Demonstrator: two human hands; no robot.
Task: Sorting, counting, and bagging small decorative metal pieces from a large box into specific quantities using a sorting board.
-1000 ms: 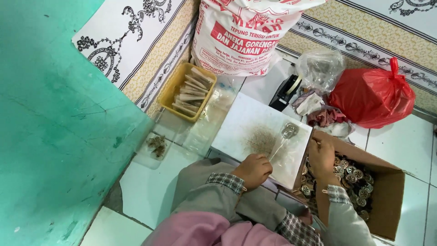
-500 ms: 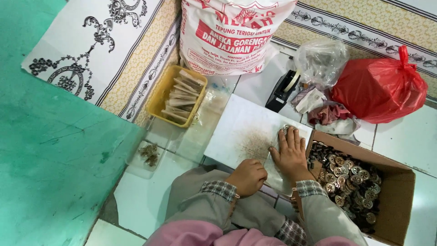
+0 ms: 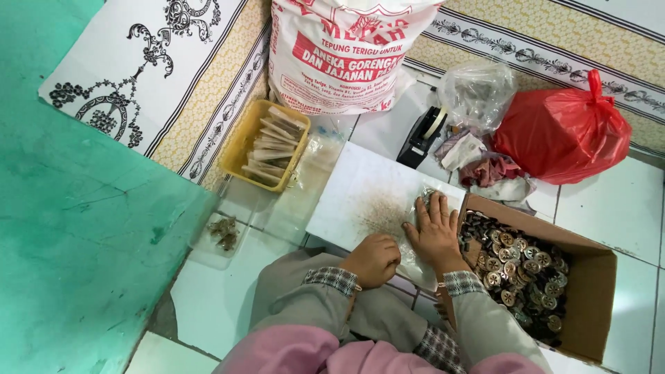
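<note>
My right hand [image 3: 435, 232] lies flat, fingers spread, pressing a small clear plastic bag [image 3: 424, 208] against the white board [image 3: 360, 190] on the floor. My left hand [image 3: 374, 260] is curled into a loose fist at the board's near edge; whether it holds anything is hidden. A patch of brown specks [image 3: 379, 211] lies on the board just left of my right hand. A cardboard box [image 3: 589, 305] full of brown buttons [image 3: 516, 266] stands right beside my right wrist.
A yellow tray [image 3: 239, 149] of filled packets sits at the left, with clear bags [image 3: 305, 183] beside it and a small bag of buttons [image 3: 223, 234] nearer. Behind stand a big printed sack [image 3: 339, 52], a black tape dispenser [image 3: 421, 138], a clear bag [image 3: 478, 93] and a red bag [image 3: 564, 131].
My right hand has come from the button box onto the board and now presses flat on the small plastic bag. My left hand has drawn back to the board's near edge.
</note>
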